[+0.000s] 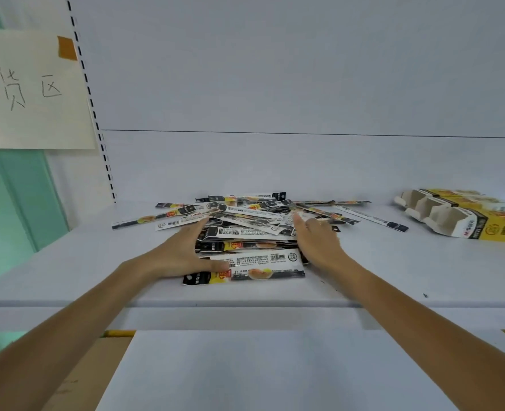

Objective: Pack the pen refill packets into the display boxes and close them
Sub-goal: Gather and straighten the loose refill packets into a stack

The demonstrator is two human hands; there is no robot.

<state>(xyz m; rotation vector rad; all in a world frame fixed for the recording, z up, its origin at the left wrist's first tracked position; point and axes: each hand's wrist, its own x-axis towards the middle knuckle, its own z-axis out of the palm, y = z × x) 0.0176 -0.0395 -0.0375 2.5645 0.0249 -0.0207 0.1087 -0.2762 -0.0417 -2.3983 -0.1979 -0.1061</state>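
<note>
i have both hands on the pile of refill packets (245,226), which lies loose on the white shelf (393,271). my left hand (183,250) lies against the pile's left side, fingers straight and together, thumb resting on the nearest packet (254,269) at the pile's front edge. my right hand (316,241) mirrors it on the pile's right side, fingers straight, palm turned inward. neither hand is curled round anything, so both are wide and only pressing. the display boxes (464,221) sit well to the right of the pile, their open insides turned toward it. they look empty from here, so i judge the packing has not started.

the step, as i read it, is squaring a bundle between the palms. to do it well i would press inward evenly from both sides so the packets line up lengthwise. i would take only the aligned ones at the front of the pile, since those at the back are crossed at all angles and would snag. the film looks slick, so a loose squeeze may let packets slide out; a firm hold near both ends should keep them. a few strays lie left and right of the pile, beyond my hands.
</note>
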